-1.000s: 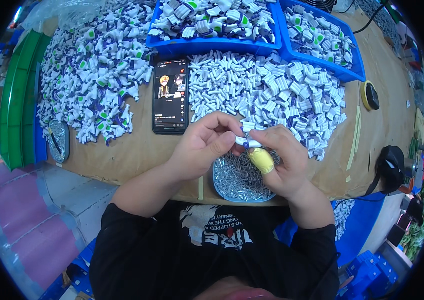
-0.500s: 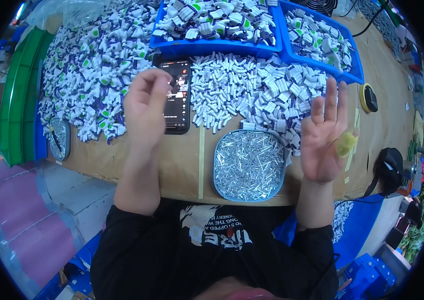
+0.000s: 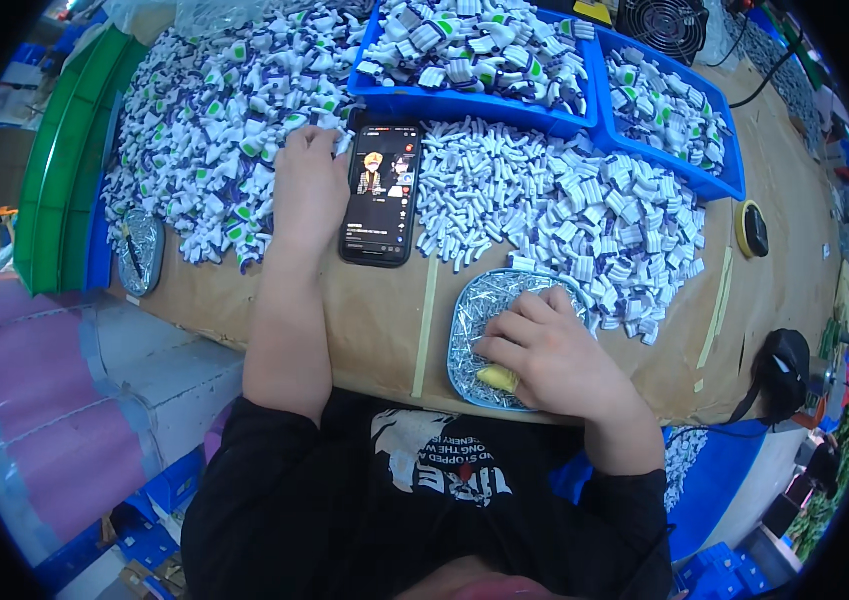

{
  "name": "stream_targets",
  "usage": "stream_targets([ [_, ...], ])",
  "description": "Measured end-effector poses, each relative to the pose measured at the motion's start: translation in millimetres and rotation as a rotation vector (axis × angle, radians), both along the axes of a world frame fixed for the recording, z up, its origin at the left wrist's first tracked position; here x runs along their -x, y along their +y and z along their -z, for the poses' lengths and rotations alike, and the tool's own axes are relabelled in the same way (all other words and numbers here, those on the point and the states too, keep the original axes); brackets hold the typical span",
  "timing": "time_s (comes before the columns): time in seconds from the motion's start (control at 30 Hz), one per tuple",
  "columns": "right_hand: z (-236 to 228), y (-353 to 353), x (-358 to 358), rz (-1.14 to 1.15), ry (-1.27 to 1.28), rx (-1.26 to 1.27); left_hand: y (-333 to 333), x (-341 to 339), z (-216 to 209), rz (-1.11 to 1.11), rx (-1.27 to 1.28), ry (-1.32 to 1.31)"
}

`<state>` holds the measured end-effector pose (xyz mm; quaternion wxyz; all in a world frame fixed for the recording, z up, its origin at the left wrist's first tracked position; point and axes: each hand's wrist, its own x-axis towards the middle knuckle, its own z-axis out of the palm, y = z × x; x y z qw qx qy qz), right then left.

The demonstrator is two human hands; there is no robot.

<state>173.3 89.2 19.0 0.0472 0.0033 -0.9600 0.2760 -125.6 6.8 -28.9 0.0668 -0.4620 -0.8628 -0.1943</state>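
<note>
My left hand (image 3: 309, 190) reaches onto the near right edge of a big heap of small white and purple plastic parts (image 3: 210, 130), some with green patches. Its fingers are bent and a little apart, their tips partly hidden; I make out nothing held. Beside it lies a black phone (image 3: 378, 215) with its screen lit. Over a blue-rimmed tray of thin shiny metal pins (image 3: 475, 320), my right hand (image 3: 555, 355) dips with curled fingers. Its fingertips are among the pins, so what they grip is hidden. A yellow cover (image 3: 498, 378) sits on its thumb.
Behind stand two blue bins (image 3: 485, 105) (image 3: 670, 165) of similar parts. Short white tubes (image 3: 460, 190) and ribbed white pieces (image 3: 610, 230) lie heaped before them. A smaller pin tray (image 3: 142, 255) is at left, a yellow-and-black tape roll (image 3: 752, 229) at right.
My right hand has come down from the raised, spread position at right into the pin tray. My left hand has moved off the phone to the heap's edge. The whole view has shifted slightly.
</note>
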Motion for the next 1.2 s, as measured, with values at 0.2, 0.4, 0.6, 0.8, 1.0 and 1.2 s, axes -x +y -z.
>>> stream_targets([
  [0.2,0.9,-2.5,-0.4,-0.021,-0.017,-0.076,0.1,3.0,0.9,-0.021,0.001,-0.004],
  [0.4,0.9,-1.2,0.3,-0.044,-0.018,-0.077,-0.3,8.1,0.9,-0.057,-0.039,-0.087],
  [0.6,-2.5,2.0,0.4,-0.034,0.003,0.014,2.2,6.0,-5.2,-0.074,-0.056,-0.182],
  [0.8,-5.9,2.9,1.1,-0.037,0.031,0.050,-3.1,11.4,-0.5,-0.009,-0.041,-0.086],
  [1.0,-1.5,4.7,1.1,-0.066,0.100,0.128,3.6,-14.3,-26.4,-0.113,-0.231,-0.227],
  [1.2,5.1,5.9,0.7,-0.026,0.258,0.279,6.1,-85.5,-18.9,0.397,-0.668,-1.138],
])
